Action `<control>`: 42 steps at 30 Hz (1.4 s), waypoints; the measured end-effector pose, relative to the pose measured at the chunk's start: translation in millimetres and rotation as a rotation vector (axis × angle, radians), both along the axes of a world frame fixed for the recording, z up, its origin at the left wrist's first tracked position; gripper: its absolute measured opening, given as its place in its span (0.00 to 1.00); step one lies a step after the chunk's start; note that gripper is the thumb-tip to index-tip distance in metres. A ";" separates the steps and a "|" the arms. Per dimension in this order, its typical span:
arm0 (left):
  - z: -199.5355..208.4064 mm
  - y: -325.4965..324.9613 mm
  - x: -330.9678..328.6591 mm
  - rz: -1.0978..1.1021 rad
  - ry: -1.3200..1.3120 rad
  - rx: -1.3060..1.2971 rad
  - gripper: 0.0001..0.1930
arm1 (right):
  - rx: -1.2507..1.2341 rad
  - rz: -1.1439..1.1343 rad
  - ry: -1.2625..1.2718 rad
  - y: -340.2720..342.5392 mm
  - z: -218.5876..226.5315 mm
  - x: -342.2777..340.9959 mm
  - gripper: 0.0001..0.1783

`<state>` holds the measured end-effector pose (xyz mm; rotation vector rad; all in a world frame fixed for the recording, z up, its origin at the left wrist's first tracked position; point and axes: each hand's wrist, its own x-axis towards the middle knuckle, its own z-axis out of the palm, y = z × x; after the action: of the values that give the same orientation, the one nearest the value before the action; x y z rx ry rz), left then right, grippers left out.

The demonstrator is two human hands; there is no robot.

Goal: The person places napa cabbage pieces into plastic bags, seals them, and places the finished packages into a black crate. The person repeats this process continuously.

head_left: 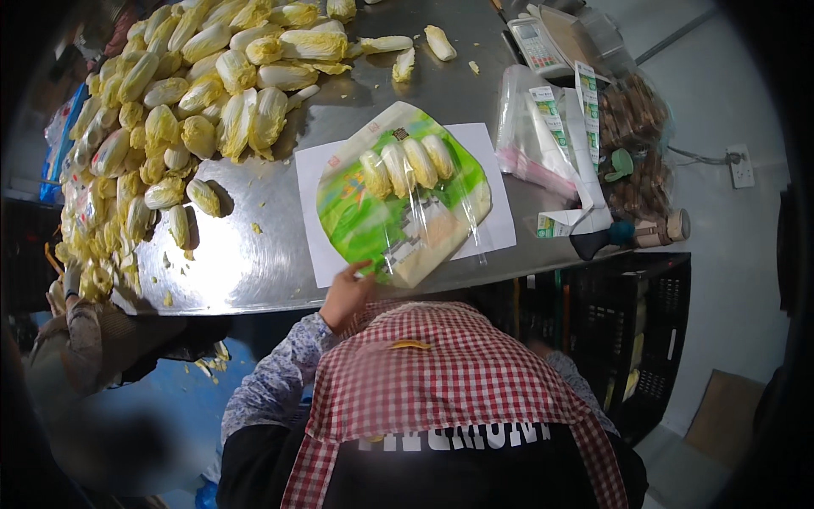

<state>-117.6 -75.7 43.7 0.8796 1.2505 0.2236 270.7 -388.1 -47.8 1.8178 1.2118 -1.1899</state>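
A green and white printed plastic bag (352, 216) lies on a white sheet (500, 191) at the near side of the metal table. Several small napa cabbages (407, 167) lie side by side at the bag's upper part, with shiny clear film near them; whether they are inside it or on top, I cannot tell. My left hand (348, 297) is at the table's front edge, its fingers closed on the bag's near edge. Only a dim bit of my right hand (539, 348) shows below the table edge, beside the checked apron, and its fingers are hidden.
A large heap of napa cabbages (203, 85) covers the table's left. To the right are clear plastic bags (534, 127), a white label strip (585, 161), a scale (538, 42) and a tape dispenser (602, 240). Black crates (653, 314) stand below. Another person's hand (72, 280) is at far left.
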 end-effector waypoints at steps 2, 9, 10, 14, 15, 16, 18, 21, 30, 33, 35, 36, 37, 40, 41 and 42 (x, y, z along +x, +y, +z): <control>7.6 3.4 0.2 -0.079 0.325 0.497 0.21 | 0.267 -0.360 -0.041 120.8 50.1 -15.6 0.15; -4.2 53.1 29.0 -0.846 0.510 1.722 0.29 | 1.342 0.195 0.145 292.5 84.2 -47.2 0.28; -14.3 57.3 30.4 -0.838 0.418 1.690 0.29 | 1.388 0.306 0.192 303.7 80.8 -52.2 0.27; -52.6 75.4 16.8 -0.721 0.255 1.496 0.23 | 1.417 0.451 0.385 331.5 27.3 -52.0 0.20; -52.7 77.8 11.9 -0.662 0.212 1.409 0.21 | 1.388 0.411 0.432 334.8 20.9 -50.9 0.18; -53.6 77.8 10.1 -0.555 0.111 1.240 0.17 | 1.412 0.346 0.500 339.2 15.6 -47.3 0.12; -32.5 75.1 13.4 -0.463 0.048 1.168 0.16 | 1.219 0.063 0.681 345.8 16.2 -38.4 0.11; -17.8 75.3 19.3 -0.290 0.004 1.212 0.14 | 1.300 0.000 0.726 359.7 24.5 -31.1 0.09; -24.6 113.7 65.9 0.327 0.114 0.651 0.18 | 1.065 -0.802 0.930 401.7 35.5 -65.3 0.19; -62.5 130.2 77.1 0.229 0.387 0.864 0.20 | 1.225 -0.728 0.583 403.1 39.2 -81.9 0.20; -77.0 137.7 83.1 0.212 0.507 1.025 0.22 | 1.413 -0.562 0.367 410.9 -1.8 -75.0 0.24; -75.6 141.4 82.7 0.182 0.485 0.925 0.22 | 1.466 -0.485 0.266 412.6 -12.9 -74.7 0.26; -74.1 145.4 82.2 0.151 0.462 0.825 0.23 | 1.514 -0.406 0.163 415.5 -23.1 -72.7 0.27; -70.8 158.1 70.2 0.114 0.344 0.455 0.26 | 1.221 -0.604 0.334 415.7 10.3 -78.8 0.31; -68.5 161.8 68.1 0.134 0.287 0.350 0.27 | 1.108 -0.689 0.409 413.2 28.3 -81.6 0.31; -66.3 164.8 65.6 0.151 0.230 0.244 0.27 | 1.082 -0.735 0.411 414.4 29.6 -82.1 0.31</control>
<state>-52.0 89.1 -22.6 1.0422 1.5281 0.4117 188.6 26.3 -18.2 3.1223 1.6669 -1.4676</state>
